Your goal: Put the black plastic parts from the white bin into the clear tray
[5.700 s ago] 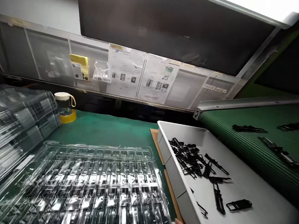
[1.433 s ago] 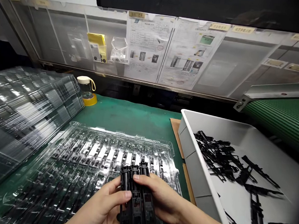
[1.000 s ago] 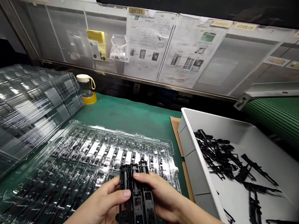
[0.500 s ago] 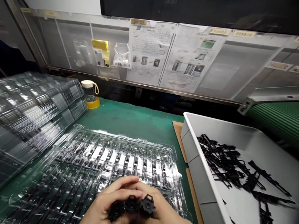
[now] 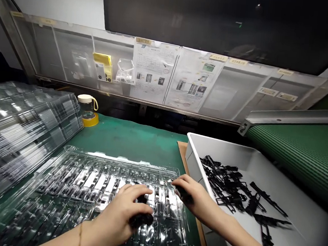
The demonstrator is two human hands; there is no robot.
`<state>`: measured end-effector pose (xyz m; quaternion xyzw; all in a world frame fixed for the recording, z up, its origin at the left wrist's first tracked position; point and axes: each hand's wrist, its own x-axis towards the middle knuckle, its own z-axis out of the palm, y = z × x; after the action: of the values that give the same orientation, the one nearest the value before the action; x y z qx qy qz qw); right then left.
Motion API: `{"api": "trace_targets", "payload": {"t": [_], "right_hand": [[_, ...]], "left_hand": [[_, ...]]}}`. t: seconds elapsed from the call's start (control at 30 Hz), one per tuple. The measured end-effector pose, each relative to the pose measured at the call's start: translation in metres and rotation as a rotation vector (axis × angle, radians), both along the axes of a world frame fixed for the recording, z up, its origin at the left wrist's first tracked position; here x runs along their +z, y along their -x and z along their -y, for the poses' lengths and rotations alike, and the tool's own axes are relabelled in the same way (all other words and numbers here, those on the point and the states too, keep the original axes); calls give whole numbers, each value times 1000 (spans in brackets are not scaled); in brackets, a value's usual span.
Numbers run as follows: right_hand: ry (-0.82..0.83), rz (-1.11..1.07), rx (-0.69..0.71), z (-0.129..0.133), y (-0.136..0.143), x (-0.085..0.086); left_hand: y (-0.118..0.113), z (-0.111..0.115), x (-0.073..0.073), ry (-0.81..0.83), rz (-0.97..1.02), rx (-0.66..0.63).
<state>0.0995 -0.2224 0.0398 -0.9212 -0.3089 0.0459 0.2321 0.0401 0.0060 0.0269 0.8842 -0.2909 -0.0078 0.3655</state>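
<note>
Hands (image 5: 123, 210) parted, black parts (image 5: 141, 219) under fingers (image 5: 138, 191)

Black plastic parts (image 5: 141, 219), long & narrow, are lying bunched under the left hand (image 5: 122, 214), over the clear blister tray (image 5: 63, 175). One more black part (image 5: 183, 194) is sitting in the right hand (image 5: 193, 197), by the tray's rt edge, its shape mostly hidden.

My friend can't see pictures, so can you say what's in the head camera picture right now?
Two bare hands work over a clear plastic tray on a green table: the left hand grips black plastic parts, and the right hand holds another black piece at the tray's right edge. A white bin of loose black parts sits to the right.
</note>
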Motion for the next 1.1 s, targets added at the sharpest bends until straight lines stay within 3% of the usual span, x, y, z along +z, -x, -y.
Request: {"api": "trace_targets", "payload": {"t": [0.13,0.23,0.37,0.53,0.63,0.77,0.93,1.1], "right_hand": [[121,73,56,12,-9,-33],[105,109,3,13,-8,-40],[8,171,-130,14,-4,-30],[-140,187,-249,28,4,-5],[-230,165,-428,50,7,9],[-168,168,-687,99,-4,10],[9,72,-783,155,-30,-24],[190,-10,-776,160,-53,-74]], "left_hand": [[-32,31,-22,-123,200,-211],[-55,50,-36,-109,213,-282],[-68,57,-48,-107,177,-315],[-60,48,-47,-108,88,-347],[-55,46,-46,-105,51,-334],[-53,48,-48,-84,41,-296],[-54,53,-57,-59,75,-256],[-48,57,-66,-52,148,-176]]}}
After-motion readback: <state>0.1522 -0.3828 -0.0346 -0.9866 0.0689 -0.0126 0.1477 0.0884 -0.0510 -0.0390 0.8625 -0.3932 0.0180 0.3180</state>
